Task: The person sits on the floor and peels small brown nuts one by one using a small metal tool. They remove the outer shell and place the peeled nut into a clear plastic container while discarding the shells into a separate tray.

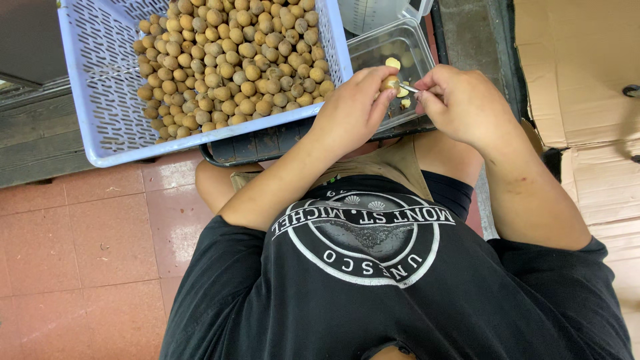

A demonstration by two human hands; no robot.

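Left hand (353, 107): the fingers are curled together and a single small brown round fruit (390, 83) is pinched at the fingertips.
Right hand (460, 103): the fingers are closed around a thin metal tool (410, 87), whose tip is set against the held fruit.
Held fruit: it is kept between the two hands, just above the near edge of a clear plastic tub (417, 47).
Clear tub: a few pale peeled pieces (393, 63) are seen inside it; it is placed just beside the right corner of the crate.
Blue crate (100, 80): a perforated plastic basket, tilted, is heaped on its right half with many brown fruits (233, 60); its left half is shown bare.
Edges: the crate's near rim is close to the left wrist; the tub's rim lies directly under the fingertips.
Open room: red floor tiles (87, 240) are seen to the left of the knees, and flattened cardboard (587, 73) to the right.
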